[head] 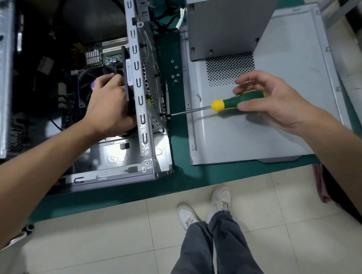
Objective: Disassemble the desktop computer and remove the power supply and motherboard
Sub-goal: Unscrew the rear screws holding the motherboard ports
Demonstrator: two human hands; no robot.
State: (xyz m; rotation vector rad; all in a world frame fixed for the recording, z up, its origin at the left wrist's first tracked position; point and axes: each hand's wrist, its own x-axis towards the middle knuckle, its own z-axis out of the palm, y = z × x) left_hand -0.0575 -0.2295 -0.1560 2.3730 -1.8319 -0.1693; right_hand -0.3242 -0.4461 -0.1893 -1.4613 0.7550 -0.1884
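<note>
My left hand (108,103) reaches inside the open computer case (143,96) at the worktop's (178,179) front edge, fingers curled around a black fan (128,80) against the rear wall. My right hand (264,97) loosely pinches the screwdriver (233,101), its tip on a rear-panel screw. The power supply (226,21) stands on the side panel (280,109); loose screws (175,73) lie between them. The motherboard (71,94) is dark and mostly hidden.

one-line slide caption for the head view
Right hand turns green-and-yellow screwdriver at grey metal computer case; left hand grips black fan inside.
</note>
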